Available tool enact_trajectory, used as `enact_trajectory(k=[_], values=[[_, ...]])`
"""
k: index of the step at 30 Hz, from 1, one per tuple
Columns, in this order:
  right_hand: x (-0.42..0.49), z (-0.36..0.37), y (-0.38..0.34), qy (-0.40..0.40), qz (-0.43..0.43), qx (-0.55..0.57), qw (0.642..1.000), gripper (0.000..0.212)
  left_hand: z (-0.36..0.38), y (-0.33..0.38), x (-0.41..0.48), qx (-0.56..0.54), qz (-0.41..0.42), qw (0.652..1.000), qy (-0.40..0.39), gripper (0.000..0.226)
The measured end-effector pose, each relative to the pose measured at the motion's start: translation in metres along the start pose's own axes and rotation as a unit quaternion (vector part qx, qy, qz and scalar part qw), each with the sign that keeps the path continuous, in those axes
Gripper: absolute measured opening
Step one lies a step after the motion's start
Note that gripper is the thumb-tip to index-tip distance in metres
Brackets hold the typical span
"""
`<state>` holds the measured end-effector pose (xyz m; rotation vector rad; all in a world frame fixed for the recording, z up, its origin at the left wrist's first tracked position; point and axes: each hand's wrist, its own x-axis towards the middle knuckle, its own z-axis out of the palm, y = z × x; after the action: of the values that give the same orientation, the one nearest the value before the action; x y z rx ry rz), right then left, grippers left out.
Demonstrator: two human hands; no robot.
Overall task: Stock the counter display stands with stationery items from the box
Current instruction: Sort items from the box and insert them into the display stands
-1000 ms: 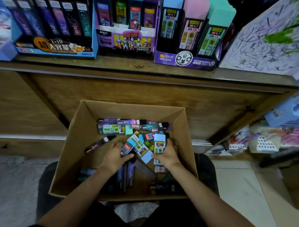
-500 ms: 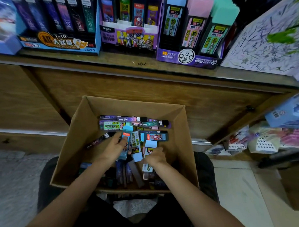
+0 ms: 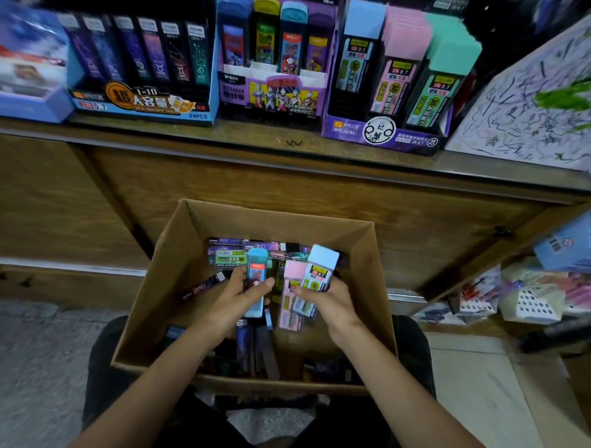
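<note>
A cardboard box (image 3: 156, 278) rests on my lap with several loose lead-refill cases inside. My left hand (image 3: 236, 299) grips a teal case with a red label (image 3: 256, 279), held upright over the box. My right hand (image 3: 324, 303) holds two cases together: a light-blue-capped one (image 3: 321, 269) and a pink one (image 3: 293, 291). On the counter above stand three display stands: a blue one (image 3: 140, 105) at left, a purple cartoon one (image 3: 272, 94) in the middle, and a purple one (image 3: 382, 132) with blue, pink and green cases at right.
The wooden counter edge (image 3: 290, 152) runs across above the box, with a cabinet front below it. A scribbled test sheet (image 3: 546, 109) leans at the right. Shelves with more stationery (image 3: 527, 301) sit at lower right. Grey floor lies to the left.
Both hands have lifted out of the pile, the left raising the teal case and the right raising the blue-capped and pink cases. The camera has tilted up toward the counter.
</note>
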<state>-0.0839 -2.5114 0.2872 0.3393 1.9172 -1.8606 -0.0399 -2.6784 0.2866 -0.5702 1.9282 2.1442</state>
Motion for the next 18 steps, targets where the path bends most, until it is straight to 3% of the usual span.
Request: enact_trajectory(k=[4,9,15,18], values=[[-0.013,0.001,-0.035,-0.069,-0.035,0.072,0.994,0.030,0.014,0.021,-0.008,0.005,0.059,0.997,-0.052,0.054],[-0.027,0.007,-0.070,-0.091,-0.047,0.086,0.991,0.030,0.028,0.049,-0.011,-0.011,0.109,0.991,-0.083,0.048],[-0.035,0.003,-0.107,-0.105,-0.048,0.095,0.989,0.032,0.038,0.082,-0.016,-0.056,0.129,0.988,-0.058,0.055],[-0.037,-0.005,-0.133,-0.075,-0.094,0.107,0.987,0.026,0.041,0.103,-0.016,-0.059,0.152,0.985,-0.053,0.055]])
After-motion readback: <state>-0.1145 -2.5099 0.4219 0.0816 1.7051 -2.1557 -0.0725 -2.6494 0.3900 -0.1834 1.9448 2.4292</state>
